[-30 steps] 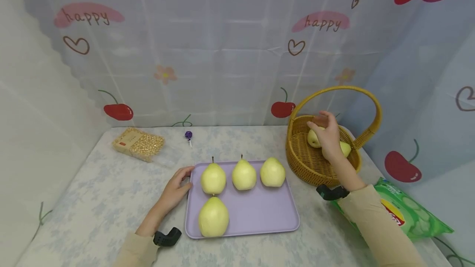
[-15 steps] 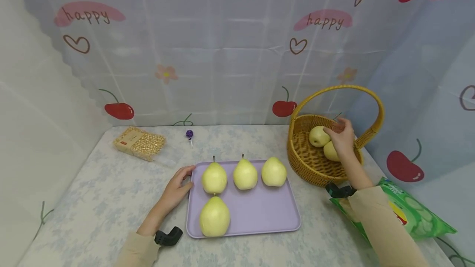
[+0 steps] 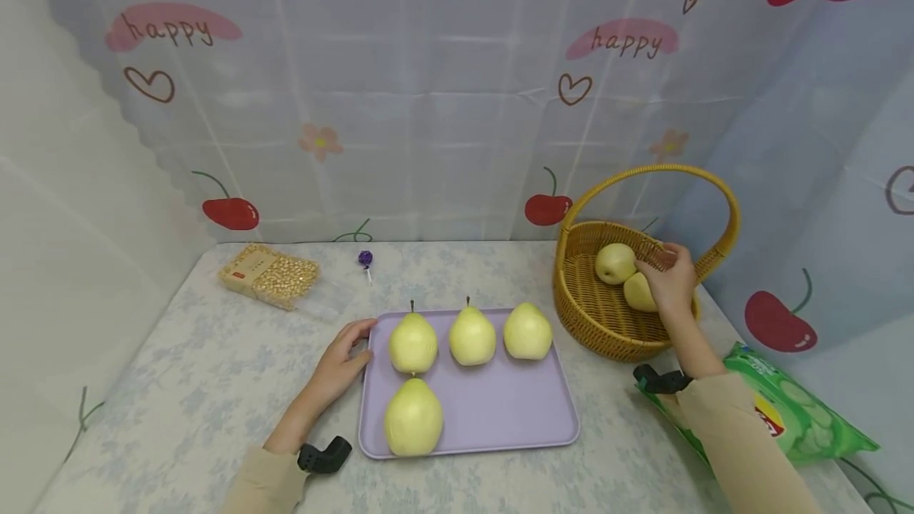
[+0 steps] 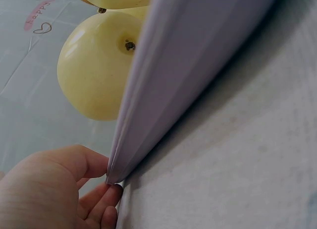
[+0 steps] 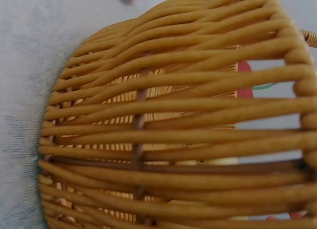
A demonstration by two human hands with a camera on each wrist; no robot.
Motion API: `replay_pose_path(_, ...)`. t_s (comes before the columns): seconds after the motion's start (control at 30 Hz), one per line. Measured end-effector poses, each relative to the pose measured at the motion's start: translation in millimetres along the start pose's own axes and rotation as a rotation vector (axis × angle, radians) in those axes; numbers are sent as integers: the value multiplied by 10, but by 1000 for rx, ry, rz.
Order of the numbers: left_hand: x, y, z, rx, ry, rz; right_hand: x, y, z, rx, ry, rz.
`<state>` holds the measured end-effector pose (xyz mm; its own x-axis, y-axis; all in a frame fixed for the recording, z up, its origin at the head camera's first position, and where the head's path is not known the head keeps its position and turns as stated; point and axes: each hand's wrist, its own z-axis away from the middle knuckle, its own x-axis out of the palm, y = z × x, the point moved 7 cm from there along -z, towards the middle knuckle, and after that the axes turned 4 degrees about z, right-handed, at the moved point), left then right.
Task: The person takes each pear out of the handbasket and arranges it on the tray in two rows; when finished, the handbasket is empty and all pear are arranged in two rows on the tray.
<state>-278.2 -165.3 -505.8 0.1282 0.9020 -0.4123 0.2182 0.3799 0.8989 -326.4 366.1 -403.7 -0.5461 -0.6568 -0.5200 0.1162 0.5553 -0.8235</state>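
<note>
In the head view, my left hand [image 3: 341, 363] holds the upper left edge of a lilac tray [image 3: 500, 411]. The left wrist view has thumb and fingertips at the tray's rim [image 4: 119, 154]. Several yellow-green pears stand on the tray, among them a front one [image 3: 413, 419] and a rear right one [image 3: 528, 331]. My right hand [image 3: 674, 284] is inside the wicker basket [image 3: 607, 339], gripping a pear [image 3: 640, 292] whose far side is hidden by the hand. Beside it lies another pear [image 3: 616, 263]. Basket weave [image 5: 173, 110] fills the right wrist view, hiding the right hand there.
A green chip bag [image 3: 793, 411] lies under and beside my right forearm. The basket's tall handle [image 3: 664, 169] arches over the right hand. At the back left are a clear bag of yellow kernels [image 3: 270, 274] and a purple lollipop [image 3: 365, 259]. A printed curtain [image 3: 457, 101] hangs behind the table.
My right hand has moved right and down inside the basket, from over the rear pear to the nearer one, its fingers closing around it. The left hand stays at the tray's edge.
</note>
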Motion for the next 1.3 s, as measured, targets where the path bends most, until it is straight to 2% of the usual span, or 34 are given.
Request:
replay_pose_path(0.13, 4, 61, 23, -8, 3, -16, -6, 40, 6, 1, 8, -8)
replay_pose_path(0.33, -22, 289, 70, -1, 8, 5, 22, 113, 6, 10, -41, 31)
replay_pose_path(0.43, -13, 228, 54, -11, 7, -10, 37, 129, 5, 13, -88, 68)
replay_pose_path(0.6, -6, 27, 4, 7, 7, -16, 133, 141, 26, -16, -225, 156)
replay_pose_path(0.7, -24, 157, 36, 8, 2, -5, 195, 152, 37, -50, -291, 189)
replay_pose_path(0.83, -41, 375, 95, -14, -5, 0, 235, 172, 38, -96, -324, 199)
replay_pose_path(1.1, -39, 388, 99, -10, -7, -6, 307, 155, 47, -159, -390, 232)
replay_pose_path(1.3, -39, 373, 95, -13, -6, -8, 347, 153, 58, -161, -419, 247)
